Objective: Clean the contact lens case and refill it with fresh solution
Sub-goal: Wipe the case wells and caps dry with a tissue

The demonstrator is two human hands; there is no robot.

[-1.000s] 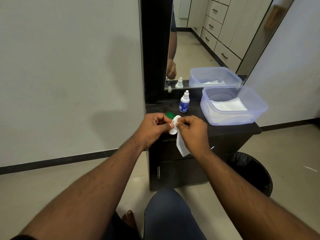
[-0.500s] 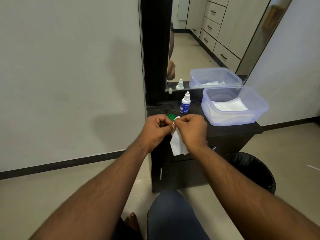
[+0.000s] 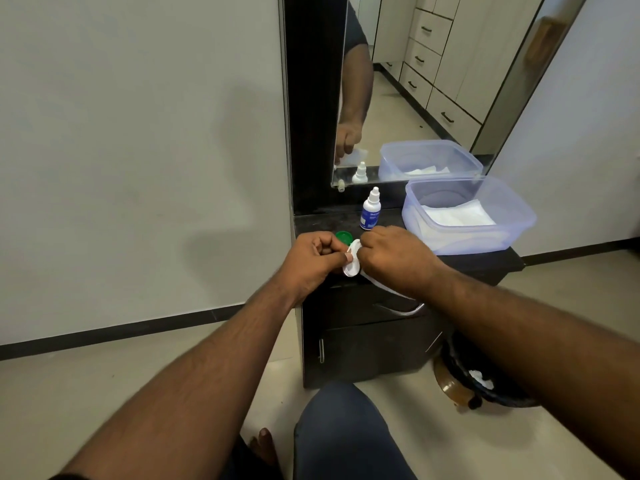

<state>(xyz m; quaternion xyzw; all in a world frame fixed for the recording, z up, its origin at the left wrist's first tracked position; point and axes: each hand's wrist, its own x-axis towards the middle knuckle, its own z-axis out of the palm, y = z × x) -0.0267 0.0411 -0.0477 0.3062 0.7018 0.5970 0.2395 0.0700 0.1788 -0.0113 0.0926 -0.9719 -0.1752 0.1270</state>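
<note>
White case (image 3: pixel 351 261) pinched in left hand (image 3: pixel 313 259), tissue (image 3: pixel 375 284) gripped by right hand (image 3: pixel 394 256).
Tissue mostly hidden under the right wrist; green cap (image 3: pixel 343 236) at 12 o'clock, half covered; bottle (image 3: pixel 371 209) label unreadable.

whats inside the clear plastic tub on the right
The plastic tub on the dark cabinet top holds a stack of white tissues. Whether anything lies beneath them cannot be seen; they cover the bottom.
</note>
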